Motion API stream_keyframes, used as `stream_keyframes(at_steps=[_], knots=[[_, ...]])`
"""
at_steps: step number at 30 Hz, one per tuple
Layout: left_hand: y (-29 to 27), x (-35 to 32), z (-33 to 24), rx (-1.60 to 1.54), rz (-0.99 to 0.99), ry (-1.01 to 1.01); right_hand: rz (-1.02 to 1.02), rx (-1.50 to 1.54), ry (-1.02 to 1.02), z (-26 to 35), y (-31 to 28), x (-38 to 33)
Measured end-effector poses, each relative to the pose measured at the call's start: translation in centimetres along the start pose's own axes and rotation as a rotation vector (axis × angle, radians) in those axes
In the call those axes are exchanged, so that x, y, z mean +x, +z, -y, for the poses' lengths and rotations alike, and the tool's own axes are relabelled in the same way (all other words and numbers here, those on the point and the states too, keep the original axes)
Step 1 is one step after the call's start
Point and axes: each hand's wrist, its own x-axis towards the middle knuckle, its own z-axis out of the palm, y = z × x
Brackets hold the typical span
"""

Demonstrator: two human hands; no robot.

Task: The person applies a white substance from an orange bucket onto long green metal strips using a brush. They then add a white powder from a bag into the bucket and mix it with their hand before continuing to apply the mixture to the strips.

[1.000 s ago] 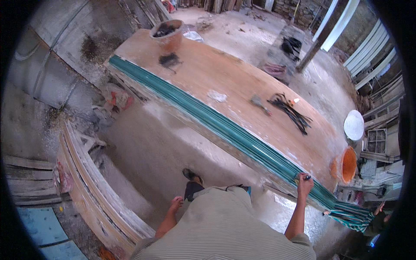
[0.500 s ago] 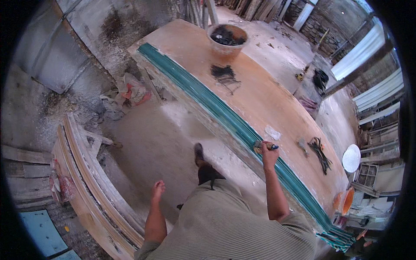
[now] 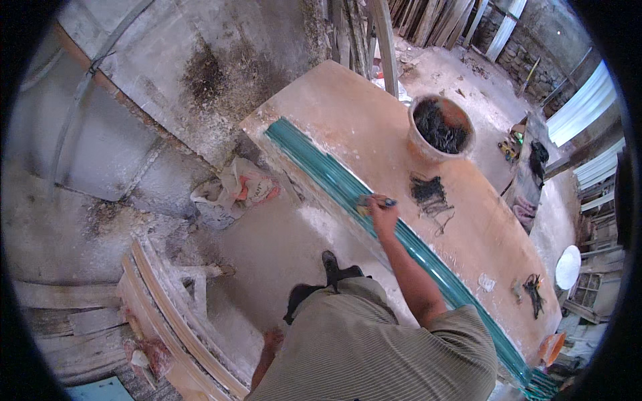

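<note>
A long green ribbed mould (image 3: 315, 159) lies along the near edge of the table, its grooves running lengthwise and shining in places. My right hand (image 3: 382, 215) is closed around a flat paintbrush (image 3: 364, 203), held against the mould in its far-left half. The brush's dark handle end sticks out on the right of my fist. My left hand (image 3: 273, 339) hangs low beside my body, close to my hip, with nothing visible in it; its fingers are too unclear to read.
On the pale tabletop (image 3: 354, 107) stand a bucket (image 3: 441, 127) of dark fibres, a clump of black fibres (image 3: 430, 192) and a dark tangle of strips (image 3: 533, 294). An orange bowl (image 3: 552, 349) sits at the right end. Curved mouldings (image 3: 177, 311) lie at the lower left.
I have moved toward the far-left end of the table. My right hand has carried the brush along the mould that way, and my left hand has dropped lower.
</note>
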Motion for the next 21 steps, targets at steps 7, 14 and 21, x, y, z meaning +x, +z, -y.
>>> stream_keyframes(at_steps=[7,14,21], knots=[[3.8,12.6,-18.9,0.135,-0.044,0.124,0.009,-0.07,-0.091,6.0,22.4,8.2],[0.1,24.7,-35.6,0.596,0.347,0.443,0.06,0.116,0.007,8.8,40.1,14.7],[-3.5,31.7,-49.4,0.521,0.256,-0.013,0.374,-0.386,-0.285,8.2,40.2,12.4]])
